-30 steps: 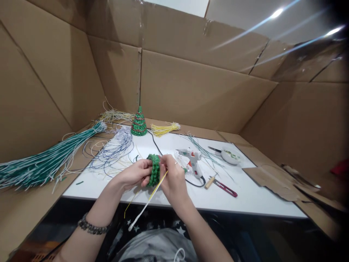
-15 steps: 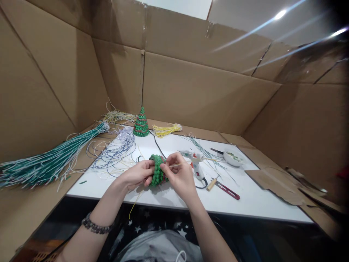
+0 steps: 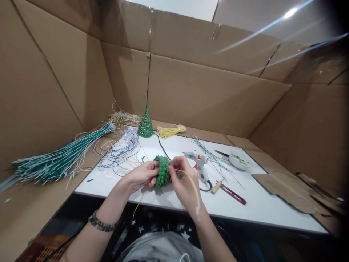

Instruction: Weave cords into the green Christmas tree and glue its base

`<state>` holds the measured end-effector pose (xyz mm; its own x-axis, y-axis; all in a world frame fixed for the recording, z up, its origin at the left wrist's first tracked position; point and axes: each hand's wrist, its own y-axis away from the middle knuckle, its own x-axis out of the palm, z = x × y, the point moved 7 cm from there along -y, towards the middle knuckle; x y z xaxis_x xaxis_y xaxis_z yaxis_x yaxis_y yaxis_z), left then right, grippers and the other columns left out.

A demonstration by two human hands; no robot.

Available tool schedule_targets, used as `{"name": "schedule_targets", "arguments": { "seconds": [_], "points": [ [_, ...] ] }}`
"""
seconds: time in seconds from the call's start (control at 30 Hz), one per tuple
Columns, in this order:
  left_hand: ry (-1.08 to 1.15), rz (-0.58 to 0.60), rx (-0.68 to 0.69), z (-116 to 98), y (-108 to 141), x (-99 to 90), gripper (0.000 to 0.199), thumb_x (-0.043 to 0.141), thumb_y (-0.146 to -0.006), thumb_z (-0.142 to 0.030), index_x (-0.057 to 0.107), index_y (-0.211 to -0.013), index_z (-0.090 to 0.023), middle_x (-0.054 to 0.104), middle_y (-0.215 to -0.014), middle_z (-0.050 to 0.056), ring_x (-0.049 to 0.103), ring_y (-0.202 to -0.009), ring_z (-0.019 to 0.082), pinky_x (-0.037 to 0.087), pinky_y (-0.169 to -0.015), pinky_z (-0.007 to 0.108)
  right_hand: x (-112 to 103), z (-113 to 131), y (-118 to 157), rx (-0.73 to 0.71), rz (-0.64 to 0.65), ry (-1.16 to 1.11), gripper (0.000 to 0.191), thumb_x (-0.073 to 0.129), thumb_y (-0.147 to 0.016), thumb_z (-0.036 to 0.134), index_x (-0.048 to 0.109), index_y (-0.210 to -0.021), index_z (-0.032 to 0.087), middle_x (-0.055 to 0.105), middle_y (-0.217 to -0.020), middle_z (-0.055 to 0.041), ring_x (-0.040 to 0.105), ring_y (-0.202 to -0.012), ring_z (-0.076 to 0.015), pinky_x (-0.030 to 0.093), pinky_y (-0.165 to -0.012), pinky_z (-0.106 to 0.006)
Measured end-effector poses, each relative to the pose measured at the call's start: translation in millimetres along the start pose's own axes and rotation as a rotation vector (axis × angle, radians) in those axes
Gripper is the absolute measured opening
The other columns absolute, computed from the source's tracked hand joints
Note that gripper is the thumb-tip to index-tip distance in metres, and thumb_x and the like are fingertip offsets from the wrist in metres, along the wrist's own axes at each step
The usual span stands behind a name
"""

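A green woven, cone-shaped piece with red bands [image 3: 162, 173] is tilted sideways above the white tabletop. My left hand [image 3: 144, 175] is closed on its wide end, with the fingers partly inside it. At the red-banded side, my right hand [image 3: 184, 182] pinches a thin strand against the piece; the exact pinch point is hidden by the fingers. The loose end of this yellow-and-white strand [image 3: 194, 187] curves back over my right hand toward the wrist. A short yellow strand [image 3: 137, 208] hangs below the piece over the table's front edge.
Beyond stands a finished-looking green tree [image 3: 145, 124]. Green [image 3: 65, 158], blue-white [image 3: 120, 149] and yellow [image 3: 171, 131] strand bundles lie left and behind. To the right are a glue gun [image 3: 201, 165], a wooden-handled awl [image 3: 217, 187], red thread snips [image 3: 234, 194] and a white bowl [image 3: 239, 162].
The strand's free end has swung from level across the right fingers to curving down over the hand. The view has shifted slightly left; both hands keep their hold.
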<state>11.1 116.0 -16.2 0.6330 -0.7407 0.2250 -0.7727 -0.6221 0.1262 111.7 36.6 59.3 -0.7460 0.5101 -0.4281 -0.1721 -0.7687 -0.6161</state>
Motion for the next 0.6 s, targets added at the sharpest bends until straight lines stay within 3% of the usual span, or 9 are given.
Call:
{"name": "schedule_targets", "arguments": {
  "seconds": [0.3,0.6],
  "points": [
    [-0.006,0.019,0.011,0,1,0.2,0.037,0.08,-0.073,-0.042,0.064,-0.088,-0.012,0.061,-0.054,-0.003,0.044,-0.033,0.002,0.028,-0.034,0.012,2,-2,-8,-0.007,0.109,0.045,0.014,0.05,-0.084,0.015,0.041,-0.089,0.024,0.056,-0.07,0.0053,0.059,-0.058,-0.0125,0.044,-0.057,-0.023],
    [-0.031,0.029,0.003,1,3,-0.3,0.039,0.081,-0.07,-0.045,0.062,-0.082,-0.012,0.066,-0.058,0.0,0.046,-0.033,0.003,0.028,-0.033,0.012,3,7,-11,0.089,0.221,0.002,0.017,0.05,-0.083,0.014,0.037,-0.081,0.025,0.054,-0.066,0.0059,0.053,-0.052,-0.0124,0.04,-0.052,-0.023]
  ]
}}
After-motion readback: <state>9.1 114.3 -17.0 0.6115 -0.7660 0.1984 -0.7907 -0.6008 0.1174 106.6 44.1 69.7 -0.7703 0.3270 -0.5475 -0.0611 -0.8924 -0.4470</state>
